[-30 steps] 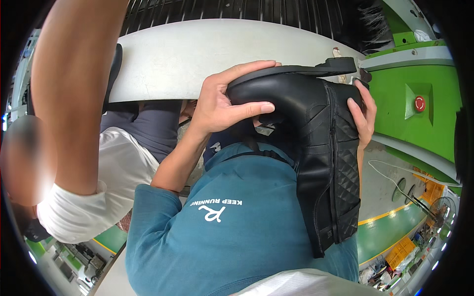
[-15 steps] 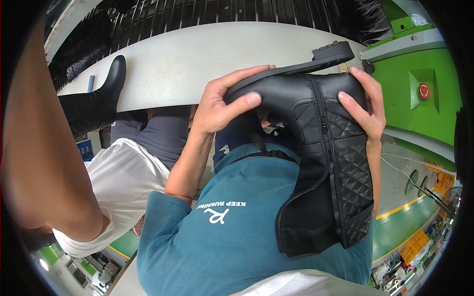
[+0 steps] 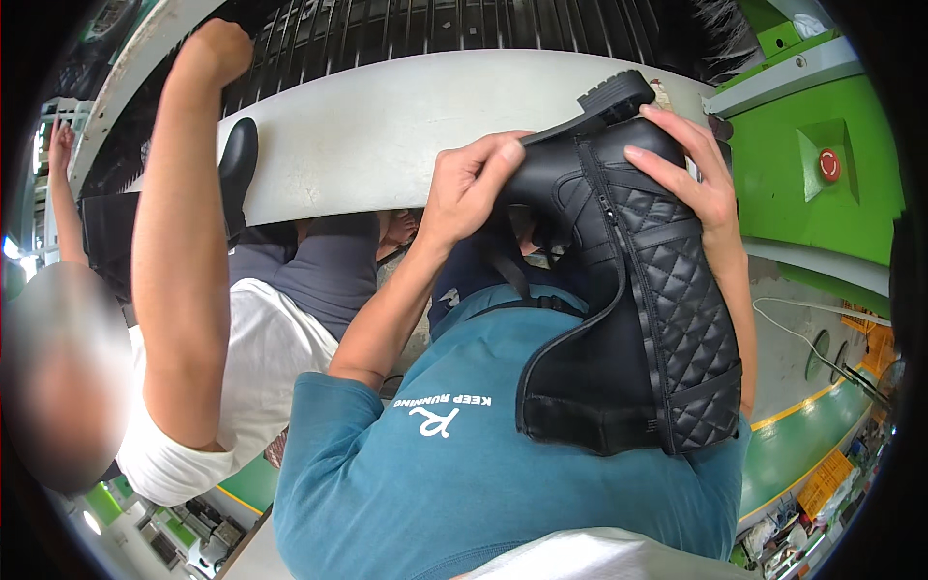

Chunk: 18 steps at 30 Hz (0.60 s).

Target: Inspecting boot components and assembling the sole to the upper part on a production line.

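Head view, boot [image 3: 648,319]: black, quilted shaft, held against my chest; long axis runs away from me, sole and heel up toward the bench [image 3: 387,126], shaft opening down at my shirt.
Left hand [image 3: 469,188]: my fingers curled, gripping the foot.
Right hand [image 3: 691,179]: fingers spread, pressed flat on the shaft near the heel.
Beside me: another person's arm [image 3: 179,242], a second boot [image 3: 237,169] on the bench.

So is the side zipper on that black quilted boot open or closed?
Open: the boot shaft gapes along the zipper, its unquilted flap spread toward the left hand.
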Each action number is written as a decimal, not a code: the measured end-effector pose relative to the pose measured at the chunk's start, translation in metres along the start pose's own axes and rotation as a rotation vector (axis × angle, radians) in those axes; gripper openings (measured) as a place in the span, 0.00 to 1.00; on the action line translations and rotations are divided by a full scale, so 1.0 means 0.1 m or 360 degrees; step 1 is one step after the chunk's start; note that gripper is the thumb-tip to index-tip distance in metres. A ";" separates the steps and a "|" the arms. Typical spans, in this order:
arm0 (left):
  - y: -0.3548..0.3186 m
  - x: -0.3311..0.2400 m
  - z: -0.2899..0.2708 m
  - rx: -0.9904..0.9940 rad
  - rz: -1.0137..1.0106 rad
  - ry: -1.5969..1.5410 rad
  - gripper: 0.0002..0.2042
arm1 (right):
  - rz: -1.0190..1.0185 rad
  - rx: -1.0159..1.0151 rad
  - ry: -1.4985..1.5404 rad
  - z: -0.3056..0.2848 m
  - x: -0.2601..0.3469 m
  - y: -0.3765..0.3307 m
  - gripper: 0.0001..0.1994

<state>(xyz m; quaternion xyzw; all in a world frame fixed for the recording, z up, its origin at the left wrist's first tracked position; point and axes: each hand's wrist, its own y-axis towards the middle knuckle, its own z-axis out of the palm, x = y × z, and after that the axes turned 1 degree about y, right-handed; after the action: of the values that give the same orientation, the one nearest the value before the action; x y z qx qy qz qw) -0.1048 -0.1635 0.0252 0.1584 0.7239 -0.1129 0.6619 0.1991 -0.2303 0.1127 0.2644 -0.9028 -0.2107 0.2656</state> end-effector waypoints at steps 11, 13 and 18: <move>0.11 -0.09 -0.14 0.0205 0.0084 0.0071 0.31 | 0.0008 0.0028 0.0030 0.06 -0.08 0.14 0.20; 0.09 -0.13 -0.15 0.0250 0.0126 0.0071 0.32 | 0.0023 0.0073 0.0115 0.08 -0.09 0.13 0.18; -0.16 -0.05 -0.39 0.0134 0.0232 0.0376 0.43 | 0.0117 0.0083 0.0358 0.11 -0.09 0.11 0.20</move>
<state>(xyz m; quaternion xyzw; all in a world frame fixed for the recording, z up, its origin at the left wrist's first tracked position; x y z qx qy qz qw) -0.1468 -0.1639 0.0331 0.2504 0.7779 -0.0754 0.5714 0.1952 -0.2143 0.1069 0.2600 -0.8816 -0.1463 0.3657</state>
